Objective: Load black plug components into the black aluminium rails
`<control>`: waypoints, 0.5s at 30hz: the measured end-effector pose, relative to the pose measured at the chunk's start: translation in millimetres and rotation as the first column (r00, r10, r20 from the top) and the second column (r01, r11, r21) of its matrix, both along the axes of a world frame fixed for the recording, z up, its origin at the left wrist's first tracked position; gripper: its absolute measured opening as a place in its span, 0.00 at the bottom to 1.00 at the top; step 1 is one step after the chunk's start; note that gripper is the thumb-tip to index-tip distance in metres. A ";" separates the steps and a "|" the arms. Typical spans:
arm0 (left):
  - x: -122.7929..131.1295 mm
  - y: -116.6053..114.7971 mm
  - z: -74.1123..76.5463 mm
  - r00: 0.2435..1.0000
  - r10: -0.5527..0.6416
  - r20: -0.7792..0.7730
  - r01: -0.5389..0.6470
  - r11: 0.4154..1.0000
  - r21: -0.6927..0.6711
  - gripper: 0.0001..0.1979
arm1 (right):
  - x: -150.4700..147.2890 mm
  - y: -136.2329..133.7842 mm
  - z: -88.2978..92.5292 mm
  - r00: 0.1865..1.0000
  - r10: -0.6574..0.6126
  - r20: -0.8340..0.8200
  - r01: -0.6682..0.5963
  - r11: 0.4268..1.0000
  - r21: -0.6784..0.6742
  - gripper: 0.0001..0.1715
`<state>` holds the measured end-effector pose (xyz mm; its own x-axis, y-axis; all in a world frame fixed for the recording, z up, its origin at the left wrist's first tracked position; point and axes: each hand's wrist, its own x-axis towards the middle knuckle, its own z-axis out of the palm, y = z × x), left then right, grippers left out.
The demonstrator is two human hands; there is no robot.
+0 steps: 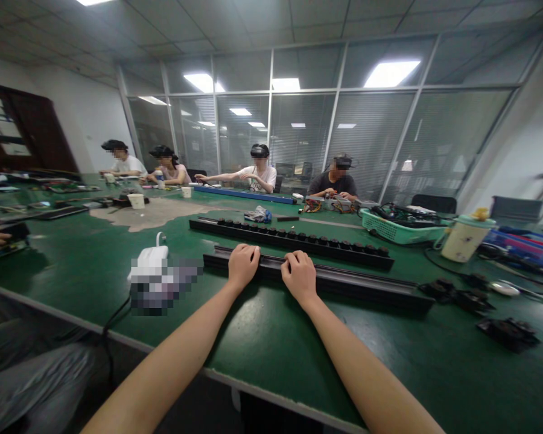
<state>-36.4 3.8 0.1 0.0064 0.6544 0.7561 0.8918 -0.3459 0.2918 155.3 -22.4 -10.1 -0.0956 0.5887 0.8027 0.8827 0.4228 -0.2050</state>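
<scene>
Broadly, the green table [262, 349] took up most of the view, carrying everything at working height. Nearest the body lay a long black channel [366, 289], running slantwise across the tabletop, its open side up and its smooth inner floor showing. Just beyond it and roughly parallel stood a black rail [294, 242] fitted with a row of dark modules, probably set so close to keep both long pieces within reach.

To the right were a mint-green basket [389, 234] full of dark parts and, beside it, a cream tumbler [466, 244], both presumably kept aside to leave elbow room.

The left hand [243, 265] and right hand [300, 277] rested on the channel left of its middle, a little apart. Each grip was curled closed over the channel, likely to steady it; exactly where the thumbs pressed could not be told. Smallest, some loose black modules [509, 333] sat near the channel's right end, apparently handy for the right hand.
</scene>
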 end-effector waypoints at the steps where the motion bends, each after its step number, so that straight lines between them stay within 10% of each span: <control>1: -0.2 0.0 -0.2 1.000 0.000 0.000 0.000 1.000 0.001 0.20 | 1.0 0.1 0.2 1.000 -0.003 0.005 0.003 1.000 -0.004 0.10; 15: 0.3 -0.6 0.4 1.000 -0.002 -0.002 0.002 1.000 -0.006 0.20 | 5.6 4.1 0.6 0.998 -0.060 0.027 0.061 0.998 -0.034 0.10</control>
<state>-36.2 3.1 0.5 0.0093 0.6590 0.7521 0.8918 -0.3457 0.2918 160.9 -18.3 -9.6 -0.0792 0.6216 0.7793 0.9116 0.3616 -0.1958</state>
